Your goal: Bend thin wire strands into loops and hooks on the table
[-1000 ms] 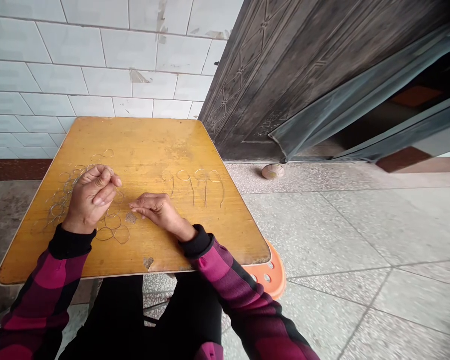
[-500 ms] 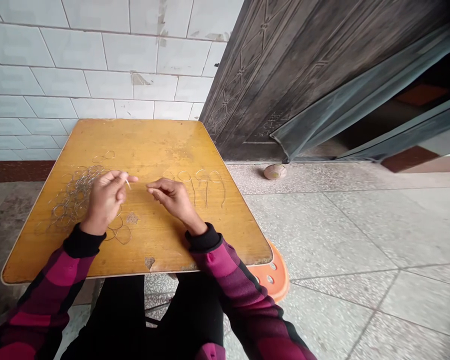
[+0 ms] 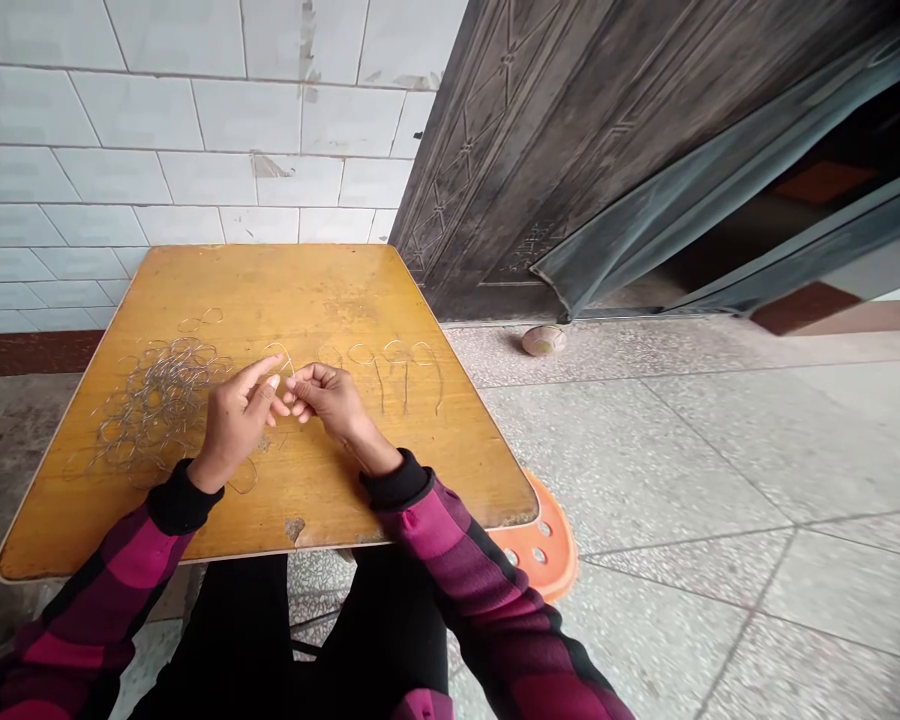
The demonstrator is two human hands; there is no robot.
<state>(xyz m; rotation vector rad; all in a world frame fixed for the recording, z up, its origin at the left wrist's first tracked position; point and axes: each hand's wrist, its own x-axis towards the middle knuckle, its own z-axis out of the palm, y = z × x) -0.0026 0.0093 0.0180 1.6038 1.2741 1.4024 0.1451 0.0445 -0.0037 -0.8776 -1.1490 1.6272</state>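
Note:
My left hand (image 3: 236, 422) and my right hand (image 3: 331, 400) meet near the middle of a yellow wooden tabletop (image 3: 285, 295). A thin wire loop (image 3: 278, 355) rises between their fingertips, and my right fingers pinch its lower end. My left fingers lie against it, but whether they grip it is hidden. Left of my left hand lies a tangled heap of wire loops (image 3: 154, 405). A small pair of loops (image 3: 201, 320) lies beyond the heap. To the right of my right hand, several looped wire pieces (image 3: 403, 375) stand in a row, lying flat.
An orange plastic stool (image 3: 544, 550) shows below the table's right corner. A dark embossed metal door (image 3: 529, 150) and a hanging grey curtain (image 3: 645, 235) fill the right. A white tiled wall (image 3: 195, 150) stands behind. A small round stone (image 3: 544, 340) lies on the speckled floor (image 3: 682, 480).
My hands have come together, with the fingers of both now at the wire loop. My left hand has moved right and slightly down, covering some loops near the heap.

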